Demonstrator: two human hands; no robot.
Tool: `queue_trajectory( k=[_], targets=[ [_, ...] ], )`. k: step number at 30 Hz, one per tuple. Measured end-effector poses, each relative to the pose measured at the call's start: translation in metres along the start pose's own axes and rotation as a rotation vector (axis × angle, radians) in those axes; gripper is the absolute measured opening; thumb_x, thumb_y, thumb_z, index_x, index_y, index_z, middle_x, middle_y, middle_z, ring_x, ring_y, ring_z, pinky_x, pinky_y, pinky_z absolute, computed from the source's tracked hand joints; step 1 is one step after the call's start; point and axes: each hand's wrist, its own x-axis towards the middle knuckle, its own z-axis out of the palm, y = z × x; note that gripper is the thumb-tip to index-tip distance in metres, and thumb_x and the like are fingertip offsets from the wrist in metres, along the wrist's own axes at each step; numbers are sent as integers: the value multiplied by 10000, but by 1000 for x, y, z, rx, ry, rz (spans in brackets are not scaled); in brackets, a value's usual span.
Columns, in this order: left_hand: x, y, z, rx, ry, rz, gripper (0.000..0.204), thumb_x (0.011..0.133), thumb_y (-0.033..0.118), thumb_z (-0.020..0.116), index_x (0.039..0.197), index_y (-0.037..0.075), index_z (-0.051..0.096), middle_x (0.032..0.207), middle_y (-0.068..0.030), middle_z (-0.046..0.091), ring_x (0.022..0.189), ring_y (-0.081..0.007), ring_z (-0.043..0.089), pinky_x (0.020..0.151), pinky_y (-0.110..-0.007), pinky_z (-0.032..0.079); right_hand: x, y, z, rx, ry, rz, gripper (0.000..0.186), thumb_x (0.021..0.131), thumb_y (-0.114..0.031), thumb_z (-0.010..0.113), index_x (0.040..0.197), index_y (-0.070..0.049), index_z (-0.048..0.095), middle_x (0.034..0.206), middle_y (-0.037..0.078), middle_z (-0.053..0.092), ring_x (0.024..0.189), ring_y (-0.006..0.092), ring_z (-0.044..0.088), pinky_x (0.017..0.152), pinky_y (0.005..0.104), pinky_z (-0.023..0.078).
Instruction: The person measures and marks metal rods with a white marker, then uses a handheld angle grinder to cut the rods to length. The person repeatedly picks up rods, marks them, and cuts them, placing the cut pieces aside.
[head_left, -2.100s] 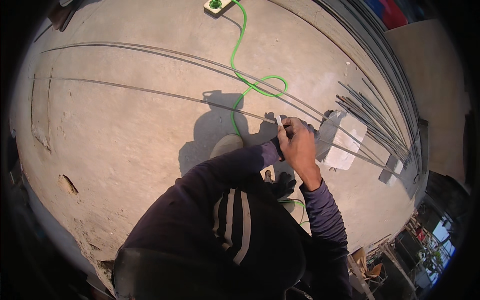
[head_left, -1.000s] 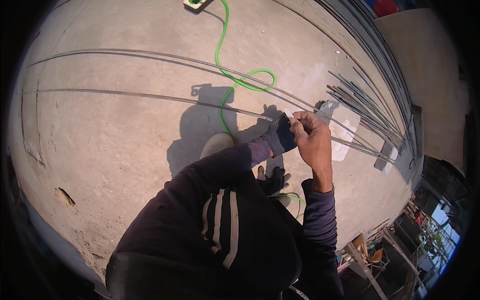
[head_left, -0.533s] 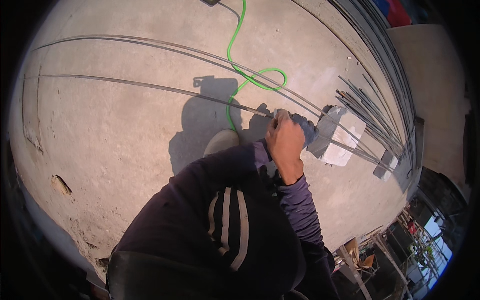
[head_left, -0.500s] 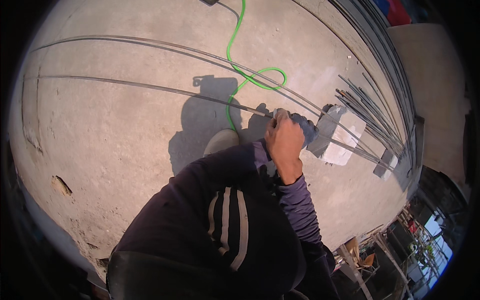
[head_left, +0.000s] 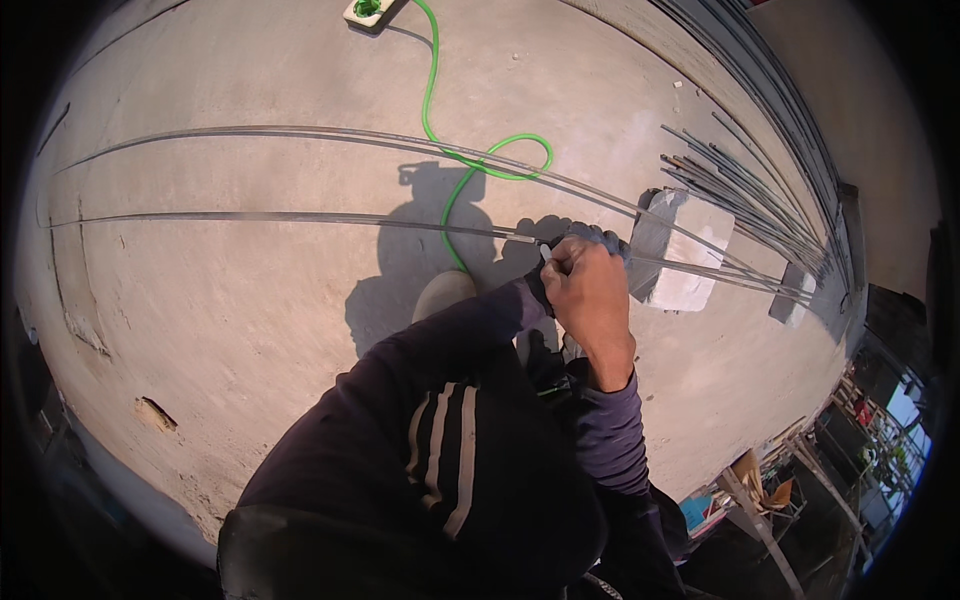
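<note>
While my bare right hand point(head_left: 592, 305) pinches a short white stick point(head_left: 545, 253) near the long, thin grey metal rod point(head_left: 400, 222), I cannot tell my dark-gloved left hand's point(head_left: 608, 240) closure; open concrete floor point(head_left: 250, 320) extends leftward.

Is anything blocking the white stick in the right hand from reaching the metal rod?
Nothing visible blocks the white stick, pinched in the right hand, from the metal rod just to its left. The gloved left hand covers the next stretch; whether stick and rod touch, I cannot tell.
</note>
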Motion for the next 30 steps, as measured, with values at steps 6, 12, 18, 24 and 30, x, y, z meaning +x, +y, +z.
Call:
queue_trajectory(
  k=[6,12,18,24,30],
  targets=[
    [31,18,-3,793,-200,89,148,928,207,606,995,86,660,866,-101,655,804,-253,675,640,-375,539,-30,121,-84,943,377,365,304,1028,-160,671,1257,38,654,897,74,721,682,93,595,618,236,490],
    [47,15,6,894,-405,83,155,910,198,603,1016,129,692,869,-63,642,900,-251,670,682,-415,565,-59,279,-107,1393,811,544,195,1089,-171,525,1153,3,585,1096,129,686,932,192,687,807,348,599],
    [62,18,2,870,-388,113,130,878,156,618,983,126,689,895,-70,633,898,-298,656,720,-443,558,-50,285,-83,1496,823,586,231,1105,-180,461,1178,27,535,1089,141,654,917,208,677,808,367,615],
    [75,-6,3,876,-349,198,148,897,248,653,982,135,698,897,-103,641,883,-306,659,705,-451,546,-31,277,-64,1549,865,608,171,1086,-139,491,1118,23,534,966,129,655,770,190,668,678,337,618],
    [94,29,-13,872,-283,286,170,904,284,695,944,119,688,882,-94,636,851,-329,651,691,-469,529,-21,326,-95,1773,918,547,200,1096,-170,499,1184,4,540,1046,121,653,850,184,688,731,352,644]
  ],
)
